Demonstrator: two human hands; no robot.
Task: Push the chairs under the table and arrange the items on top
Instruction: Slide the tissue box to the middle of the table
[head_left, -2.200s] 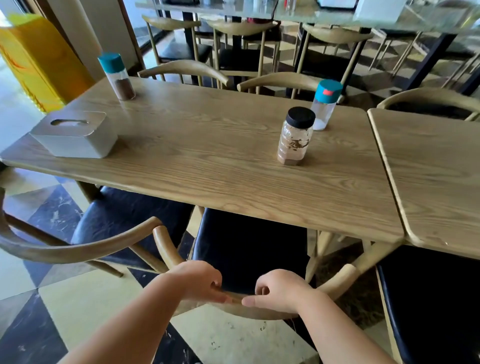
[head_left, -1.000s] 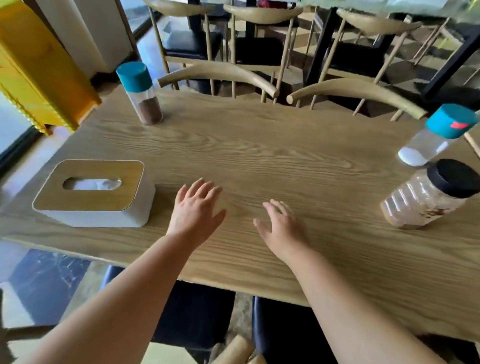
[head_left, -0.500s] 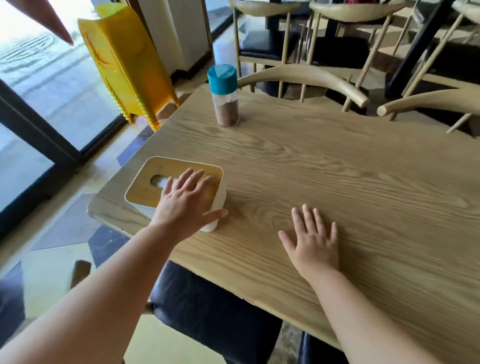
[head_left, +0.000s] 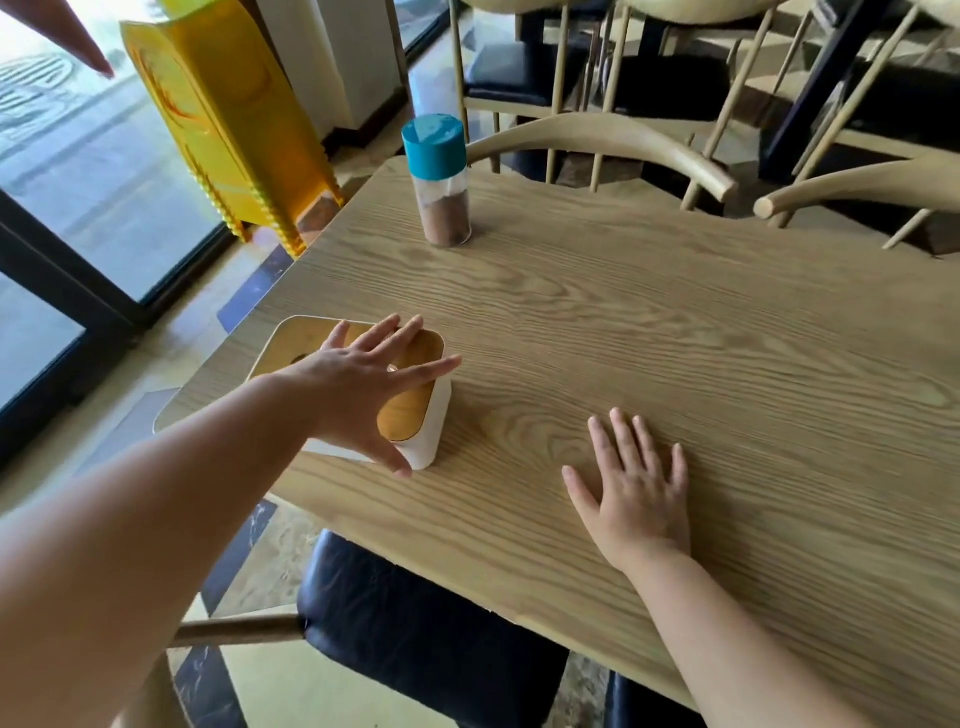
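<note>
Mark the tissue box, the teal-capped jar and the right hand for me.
tissue box (head_left: 410, 410): head view, wooden lid near its right end.
teal-capped jar (head_left: 435, 143): head view, on the cap.
right hand (head_left: 636, 493): head view, back of the hand.

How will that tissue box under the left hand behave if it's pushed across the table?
The tissue box is low and wide, so it should slide rather than tip. The table looks smooth, so probably little drag. It likely weighs little; the left hand spread on top should steer it.

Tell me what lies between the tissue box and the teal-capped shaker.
Nothing: in the head view only bare wooden tabletop separates the tissue box, under the left hand, from the shaker.
</note>
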